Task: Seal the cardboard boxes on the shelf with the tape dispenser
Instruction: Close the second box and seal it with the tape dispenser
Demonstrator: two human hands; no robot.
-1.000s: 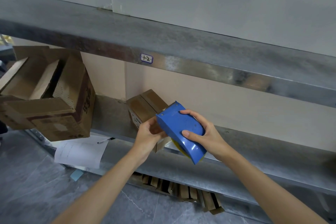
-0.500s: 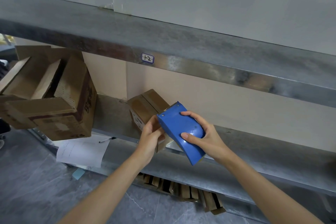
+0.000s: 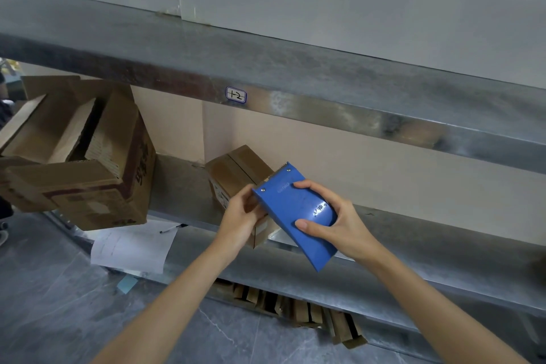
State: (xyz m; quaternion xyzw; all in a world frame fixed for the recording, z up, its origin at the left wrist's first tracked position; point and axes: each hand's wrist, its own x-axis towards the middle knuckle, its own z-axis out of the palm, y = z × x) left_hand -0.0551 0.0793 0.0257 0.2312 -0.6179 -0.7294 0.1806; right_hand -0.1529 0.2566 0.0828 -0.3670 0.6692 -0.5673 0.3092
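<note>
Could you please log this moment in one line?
right hand grips dispenser | left hand by small box | big box open

bare forearms (image 3: 177,289), bare left grip (image 3: 240,216), bare right grip (image 3: 342,224), short nails

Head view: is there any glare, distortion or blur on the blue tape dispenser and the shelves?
Head view: a white glare patch sits on the blue tape dispenser, close to the right hand that grips it; the wide lens bows the upper shelf edge; the large open box at left is dimmer; nothing looks motion-blurred.
</note>
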